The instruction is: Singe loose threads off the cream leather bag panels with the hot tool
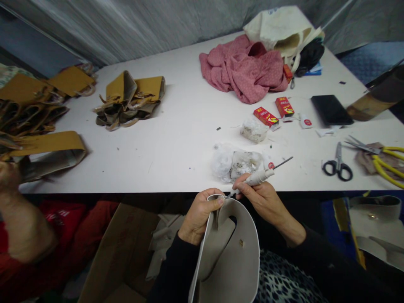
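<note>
A curved grey leather bag piece rests in my lap below the table's front edge. My left hand is closed on its upper rim, pinching the edge by the strap slot. My right hand is closed on a white pen-shaped tool with a thin metal rod at its back end. The tool's tip touches the rim right beside my left thumb. Both sleeves are black.
White table carries crumpled white plastic bags, two red boxes, a glue tube, black phone, black scissors, yellow-handled shears, pink cloth, tan bag pieces. Another person's arm is at left; a cardboard box stands below.
</note>
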The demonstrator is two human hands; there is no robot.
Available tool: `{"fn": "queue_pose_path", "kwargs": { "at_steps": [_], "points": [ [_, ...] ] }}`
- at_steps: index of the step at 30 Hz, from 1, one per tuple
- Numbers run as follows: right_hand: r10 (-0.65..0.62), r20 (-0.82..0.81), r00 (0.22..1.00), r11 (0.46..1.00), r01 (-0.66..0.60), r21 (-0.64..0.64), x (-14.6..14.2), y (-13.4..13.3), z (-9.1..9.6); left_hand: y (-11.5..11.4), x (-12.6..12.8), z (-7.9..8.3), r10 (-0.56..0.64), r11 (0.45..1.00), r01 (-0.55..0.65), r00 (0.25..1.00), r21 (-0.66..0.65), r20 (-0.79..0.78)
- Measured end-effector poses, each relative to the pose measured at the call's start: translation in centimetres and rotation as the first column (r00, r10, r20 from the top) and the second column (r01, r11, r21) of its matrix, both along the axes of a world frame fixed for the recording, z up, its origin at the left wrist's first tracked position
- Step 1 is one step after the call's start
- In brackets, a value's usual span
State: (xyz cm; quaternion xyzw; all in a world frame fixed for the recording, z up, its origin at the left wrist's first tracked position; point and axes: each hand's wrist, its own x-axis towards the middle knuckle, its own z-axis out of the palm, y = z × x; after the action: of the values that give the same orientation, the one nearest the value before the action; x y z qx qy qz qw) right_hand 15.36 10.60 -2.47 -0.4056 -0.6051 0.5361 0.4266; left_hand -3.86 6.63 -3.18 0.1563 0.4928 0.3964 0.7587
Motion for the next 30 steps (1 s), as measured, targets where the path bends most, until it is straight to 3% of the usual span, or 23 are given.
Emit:
{"fn": "queue_pose_path", "kwargs": {
  "at_steps": [4, 7, 9, 11, 13, 19, 22, 25, 30],
  "points": [
    [0.02, -0.018, 1.0, 1.0, -0.019, 0.023, 0.5, -0.2, -0.6, -0.2, 0.2, -0.6, 0.008, 1.0, -0.008, 1.0, 0.009, 0.0],
    [0.1, 0.059, 0.993, 0.981, -0.108, 0.161, 1.5, -0.4, -0.3, -0.3, 0.3, -0.7, 0.016, 1.0, -0.016, 1.0, 0.008, 0.011],
    [0.187, 0.178, 0.966, 0.922, -0.235, 0.307, 2.3, -0.6, 0.0, -0.4, 0.4, -0.6, 0.015, 1.0, -0.015, 1.0, 0.009, 0.025],
    [0.228, 0.313, 0.922, 0.829, -0.352, 0.433, 3.0, -0.8, 0.2, -0.4, 0.4, -0.3, 0.004, 1.0, -0.005, 0.999, 0.009, 0.051],
    [0.191, 0.401, 0.896, 0.757, -0.394, 0.522, 3.4, -1.3, 0.2, -0.4, 0.5, 0.0, -0.001, 1.0, 0.001, 0.997, 0.012, 0.077],
    [0.041, 0.54, 0.84, 0.637, -0.439, 0.634, 3.6, -3.1, -0.1, -1.1, 0.7, 0.7, -0.001, 0.999, -0.003, 0.996, 0.049, 0.088],
    [0.016, 0.488, 0.873, 0.661, -0.375, 0.65, 3.5, -4.1, 0.4, -1.8, 0.8, 0.5, 0.024, 0.995, -0.025, 1.0, 0.099, 0.011],
    [-0.007, 0.288, 0.957, 0.74, -0.189, 0.645, 3.4, -5.3, 0.7, -2.4, 0.7, 0.1, 0.042, 0.989, -0.029, 0.995, 0.144, -0.088],
    [-0.203, 0.039, 0.978, 0.889, 0.168, 0.426, 3.2, -7.6, 0.3, -3.4, 0.7, 0.9, 0.075, 0.978, -0.035, 0.979, 0.207, -0.188]
  ]
}}
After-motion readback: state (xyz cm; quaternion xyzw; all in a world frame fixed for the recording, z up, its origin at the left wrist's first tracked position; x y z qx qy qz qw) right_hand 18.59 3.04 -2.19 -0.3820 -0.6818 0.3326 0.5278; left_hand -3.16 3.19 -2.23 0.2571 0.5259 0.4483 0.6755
